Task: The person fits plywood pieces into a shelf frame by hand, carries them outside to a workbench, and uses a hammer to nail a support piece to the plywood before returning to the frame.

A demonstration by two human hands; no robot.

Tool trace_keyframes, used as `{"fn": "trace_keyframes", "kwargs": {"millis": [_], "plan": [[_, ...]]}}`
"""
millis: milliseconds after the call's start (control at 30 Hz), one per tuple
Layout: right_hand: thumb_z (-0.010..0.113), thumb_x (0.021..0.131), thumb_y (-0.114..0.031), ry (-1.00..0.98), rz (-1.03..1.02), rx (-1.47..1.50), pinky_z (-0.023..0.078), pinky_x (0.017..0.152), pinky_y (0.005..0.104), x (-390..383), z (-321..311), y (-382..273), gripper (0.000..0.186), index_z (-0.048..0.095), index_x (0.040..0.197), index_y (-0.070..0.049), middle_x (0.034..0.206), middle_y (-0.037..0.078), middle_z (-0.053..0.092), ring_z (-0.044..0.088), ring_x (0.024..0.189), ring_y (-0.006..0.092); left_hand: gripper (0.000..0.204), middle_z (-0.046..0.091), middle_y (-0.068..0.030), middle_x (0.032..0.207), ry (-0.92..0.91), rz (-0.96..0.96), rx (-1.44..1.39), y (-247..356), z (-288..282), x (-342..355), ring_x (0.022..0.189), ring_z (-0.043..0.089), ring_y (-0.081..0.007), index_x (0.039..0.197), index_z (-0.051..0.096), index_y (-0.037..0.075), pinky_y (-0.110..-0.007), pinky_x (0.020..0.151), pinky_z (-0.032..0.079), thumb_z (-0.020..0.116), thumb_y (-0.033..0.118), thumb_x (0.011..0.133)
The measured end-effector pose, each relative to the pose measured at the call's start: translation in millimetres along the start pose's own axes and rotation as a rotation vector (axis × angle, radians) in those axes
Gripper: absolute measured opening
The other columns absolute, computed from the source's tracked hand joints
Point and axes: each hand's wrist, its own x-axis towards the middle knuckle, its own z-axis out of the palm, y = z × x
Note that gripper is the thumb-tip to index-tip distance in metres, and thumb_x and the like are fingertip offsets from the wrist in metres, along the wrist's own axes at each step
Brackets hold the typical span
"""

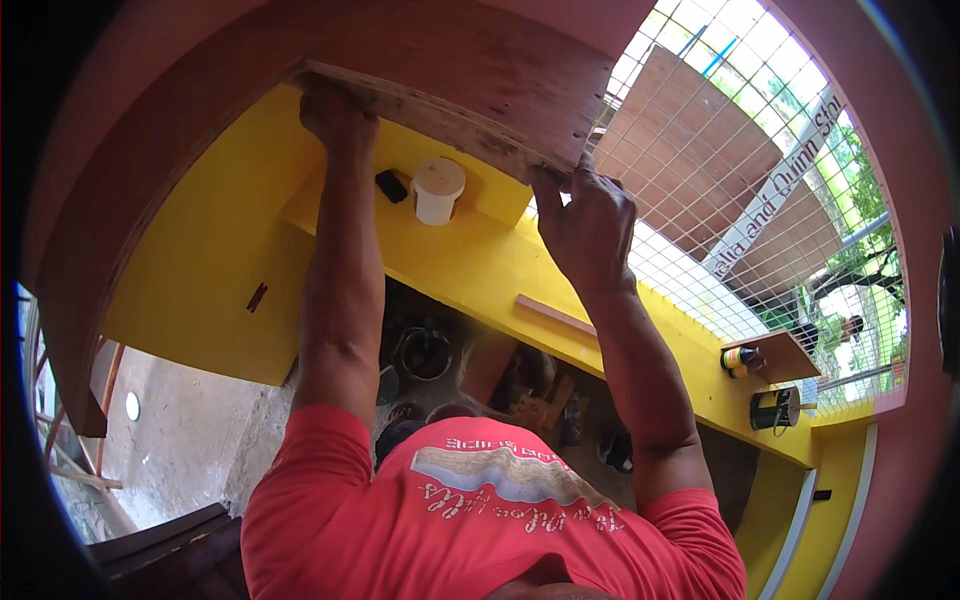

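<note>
Right hand [590, 220]: thumb and forefinger closed around the lower edge of the wooden board [490, 75], near its right corner. Left hand [337, 115]: up against the same edge at the left end, fingers bent, tips hidden, so can't tell whether they grip or only push. Board is reddish-brown, overhead at the far side, spanning between both hands; its underside edge is rough and unpainted. Both arms stretched out.

Risks, my judgement: support looks to be at the edge only, so a slip of the right pinch could let that corner drop; uneven push could tilt the board. Rough edge could splinter into the fingers. A falling board could knock the white tub [436, 203], which sits below, between the arms.

Containers: white tub on the yellow ledge [450, 262], upright, top looks covered, contents not visible; small black object [392, 186] just left of it. Far right on the ledge, black can [772, 410] with wire handle, inside not readable; dark bottle [740, 361] near it, fill can't tell. Floor below, dark bucket [423, 354], contents too dark to tell.

Also: pinkish wood strip [556, 314] on the ledge near the right forearm; wire mesh [690, 190] beyond, right.
</note>
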Motion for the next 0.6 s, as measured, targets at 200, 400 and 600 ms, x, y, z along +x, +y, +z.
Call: {"fn": "trace_keyframes", "kwargs": {"millis": [200, 400, 600], "plan": [[0.070, 0.084, -0.024, -0.051, 0.072, 0.024, 0.054, 0.065, 0.0407, 3, -4, -1, 0.045, 0.061, 0.100, 0.017, 0.060, 0.019, 0.064, 0.066, 0.057, 0.0338, 0.043, 0.056, -0.0054, 0.118, 0.241, -0.191, -0.023, 9, 19, -8, 0.104, 0.058, -0.0173, 0.122, 0.050, 0.004, -0.033, 0.087, 0.051, 0.039, 0.040, 0.103], [0.069, 0.084, -0.025, -0.051, 0.067, 0.024, 0.053, 0.060, 0.0434, 4, -4, 0, 0.040, 0.062, 0.092, 0.013, 0.058, 0.019, 0.063, 0.065, 0.056, 0.0355, 0.051, 0.057, -0.0062, 0.118, 0.228, -0.189, 0.044, 12, 20, -5, 0.106, 0.057, -0.0184, 0.129, 0.048, 0.003, -0.034, 0.090, 0.049, 0.038, 0.045, 0.102], [0.070, 0.085, -0.025, -0.072, 0.096, -0.075, 0.056, 0.063, 0.0394, 1, -5, 0, 0.034, 0.068, 0.107, 0.002, 0.075, 0.018, 0.071, 0.071, 0.066, 0.0317, 0.052, 0.056, -0.0068, 0.121, 0.110, -0.144, -0.001, 9, 21, -14, 0.109, 0.057, -0.0191, 0.130, 0.046, 0.002, -0.033, 0.090, 0.050, 0.037, 0.044, 0.102]]}}
